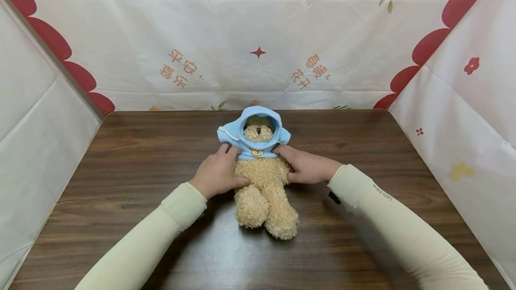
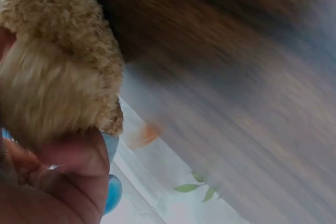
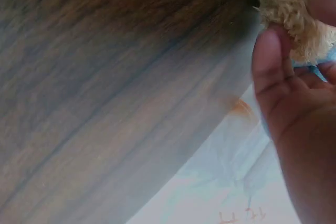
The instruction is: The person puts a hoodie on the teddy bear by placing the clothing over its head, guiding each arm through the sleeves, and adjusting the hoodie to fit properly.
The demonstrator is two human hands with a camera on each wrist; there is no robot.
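Observation:
A light-brown teddy bear (image 1: 262, 172) lies on its back on the table, legs toward me. A light-blue hoodie (image 1: 235, 130) covers its head and upper chest, and its muzzle shows through the round hood opening. My left hand (image 1: 217, 170) grips the bear's side at the hoodie's hem, with the thumb on the belly above a leg. On the opposite side, my right hand (image 1: 308, 164) grips the bear near the hem. Fur (image 2: 58, 61) lies against curled left fingers in the left wrist view. In the right wrist view, fur (image 3: 294, 3) sits between the right thumb and fingers.
The dark wood-grain table (image 1: 153, 147) extends on both sides of the bear. A printed white cloth (image 1: 258, 26) hangs behind it, and white side panels (image 1: 463, 102) flank the table. A small black item (image 1: 334, 198) shows beside the right sleeve cuff.

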